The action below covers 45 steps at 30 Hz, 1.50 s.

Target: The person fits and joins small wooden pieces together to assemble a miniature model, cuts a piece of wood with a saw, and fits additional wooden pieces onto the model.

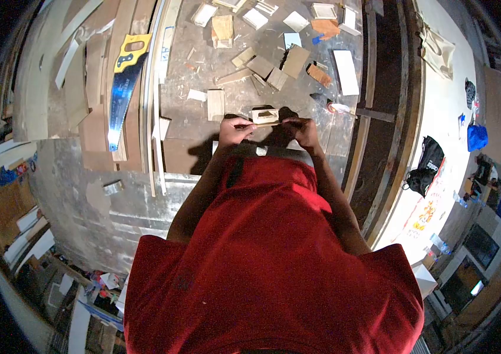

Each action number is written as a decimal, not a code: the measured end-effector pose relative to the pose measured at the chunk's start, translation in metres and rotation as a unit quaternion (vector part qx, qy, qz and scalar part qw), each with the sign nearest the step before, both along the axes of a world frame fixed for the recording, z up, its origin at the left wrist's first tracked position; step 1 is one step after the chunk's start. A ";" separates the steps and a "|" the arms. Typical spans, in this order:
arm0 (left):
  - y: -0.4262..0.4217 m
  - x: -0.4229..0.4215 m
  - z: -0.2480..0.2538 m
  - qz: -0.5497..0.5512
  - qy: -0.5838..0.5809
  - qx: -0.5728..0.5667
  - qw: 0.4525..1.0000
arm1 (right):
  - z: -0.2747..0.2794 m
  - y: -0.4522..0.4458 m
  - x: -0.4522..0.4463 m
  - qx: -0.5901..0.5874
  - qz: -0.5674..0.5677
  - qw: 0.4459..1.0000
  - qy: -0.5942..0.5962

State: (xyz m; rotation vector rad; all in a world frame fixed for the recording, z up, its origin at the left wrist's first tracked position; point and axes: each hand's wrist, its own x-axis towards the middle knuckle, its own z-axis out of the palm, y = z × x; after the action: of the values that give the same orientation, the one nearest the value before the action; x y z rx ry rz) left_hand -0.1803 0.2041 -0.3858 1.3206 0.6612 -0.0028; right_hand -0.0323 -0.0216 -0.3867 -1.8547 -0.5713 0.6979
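Between my two hands is a thin pale wooden strip (pixel 267 124), held roughly level just in front of my body. My left hand (pixel 236 130) is closed, pinching its left end with thumb and fingers. At the other end my right hand (pixel 303 131) is closed on the strip, its fingertips partly in shadow. Right behind the strip lies a small open wooden box (pixel 265 114); whether the strip touches it I cannot tell. A flat wooden piece (pixel 216 105) rests on the table beyond my left hand.
Several wood offcuts (pixel 269 72) are scattered over the worktable (pixel 188 127). A handsaw (pixel 123 88) with a yellow handle lies on boards at the left. A white block (pixel 346 72) stands to the right, near a dark pointed tool (pixel 323 101). A black bag (pixel 427 165) lies on the white surface.
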 end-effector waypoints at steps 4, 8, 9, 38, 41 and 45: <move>0.001 -0.001 -0.002 -0.002 0.001 0.012 1.000 | -0.005 -0.001 0.001 -0.043 0.006 0.999 0.001; 0.001 0.000 -0.006 -0.008 0.020 0.005 1.000 | -0.012 -0.002 0.000 -0.021 -0.012 0.999 0.030; 0.001 0.000 -0.004 -0.008 0.019 0.005 1.000 | -0.009 0.000 0.000 -0.015 -0.013 0.999 0.041; -0.041 -0.006 0.075 -0.198 -0.071 0.266 0.941 | 0.046 -0.007 -0.031 -0.033 0.176 0.975 0.133; -0.028 -0.023 0.065 -0.175 -0.077 0.061 0.980 | 0.018 -0.011 -0.018 -0.074 0.232 0.969 0.040; -0.005 -0.062 0.055 -0.134 -0.042 0.130 0.982 | -0.015 -0.013 -0.014 -0.104 0.138 0.983 0.061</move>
State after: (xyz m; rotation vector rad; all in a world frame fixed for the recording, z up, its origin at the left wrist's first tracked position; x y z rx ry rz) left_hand -0.2421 0.1994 -0.3307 1.6460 0.4171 -0.0805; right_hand -0.0464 -0.0342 -0.4022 -1.9271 -0.7048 1.0841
